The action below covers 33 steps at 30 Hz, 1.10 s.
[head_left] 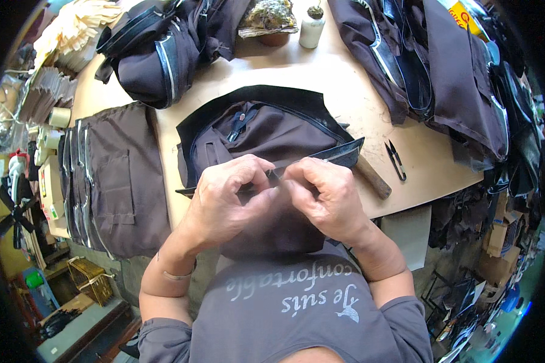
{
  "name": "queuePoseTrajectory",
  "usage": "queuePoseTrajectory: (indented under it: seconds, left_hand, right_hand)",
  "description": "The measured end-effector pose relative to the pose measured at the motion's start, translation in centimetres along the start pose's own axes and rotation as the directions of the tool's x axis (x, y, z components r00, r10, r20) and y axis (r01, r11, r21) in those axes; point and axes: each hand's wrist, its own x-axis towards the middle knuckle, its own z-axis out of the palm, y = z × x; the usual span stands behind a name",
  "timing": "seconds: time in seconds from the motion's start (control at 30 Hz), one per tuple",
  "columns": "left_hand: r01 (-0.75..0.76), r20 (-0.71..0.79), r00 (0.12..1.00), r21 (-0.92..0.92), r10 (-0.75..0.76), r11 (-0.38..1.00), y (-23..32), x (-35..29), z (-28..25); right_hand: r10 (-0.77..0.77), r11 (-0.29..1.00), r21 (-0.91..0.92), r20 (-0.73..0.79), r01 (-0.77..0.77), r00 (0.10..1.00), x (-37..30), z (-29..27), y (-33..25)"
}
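My left hand (229,192) and my right hand (328,195) are raised close together, thumb and forefinger pinched on each. Whatever sits between the fingertips is too small to make out; a small dark spot shows by the left fingertips. Below and beyond them lies a dark brown fabric piece (284,130) with a wide black trim (272,94) round its far edge and a zipper near its top. Its near part hangs over the table edge towards my lap. Beside my right hand, a wooden handle (374,178) sticks out from under the black edge. Thread snips (396,161) lie farther right.
A stack of brown fabric pieces (124,181) overhangs the table (309,75) at the left. More brown and black sewn pieces are heaped at the far left (157,66) and far right (460,91). A white bottle (312,28) stands at the back.
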Motion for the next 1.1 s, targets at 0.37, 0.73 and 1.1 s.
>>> queuePoseTrajectory:
  seconds: [0.37, 0.73, 1.1]
  left_hand:
    - [0.046, -0.050, 0.998, 0.017, -0.045, 0.999, -1.0, -0.3, 0.6]
    - [0.390, 0.202, 0.908, -0.091, -0.367, 0.916, -1.6, 0.1, -0.9]
    - [0.354, -0.033, 0.934, -0.041, -0.356, 0.934, -1.4, -0.1, 0.1]
  right_hand:
    - [0.088, 0.995, 0.049, 0.009, -0.089, 0.996, 0.2, 0.1, 0.2]
    - [-0.036, 0.999, 0.003, -0.076, 0.036, 0.996, -0.4, 2.2, 1.0]
    - [-0.061, 0.974, -0.220, -0.072, 0.044, 0.996, -0.9, 4.2, 1.6]
